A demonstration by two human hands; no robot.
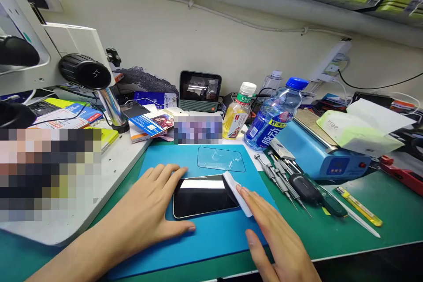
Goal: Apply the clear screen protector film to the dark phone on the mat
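A smartphone with a dark, shiny screen lies face up on a blue mat. My left hand spans its left end, fingers stretched beyond the upper edge and thumb on the mat below the lower edge. At the phone's right end, a folded white wipe stands partly on the screen. Fingers of my right hand press against the wipe, while the thumb stays apart from it. A clear, phone-sized glass panel with a dark border lies behind the phone.
Screwdrivers, a black case and a yellow cutter lie to the right. Behind stand a yellow drink bottle and a blue-capped bottle. A blue machine sits right; a microscope stand rises left.
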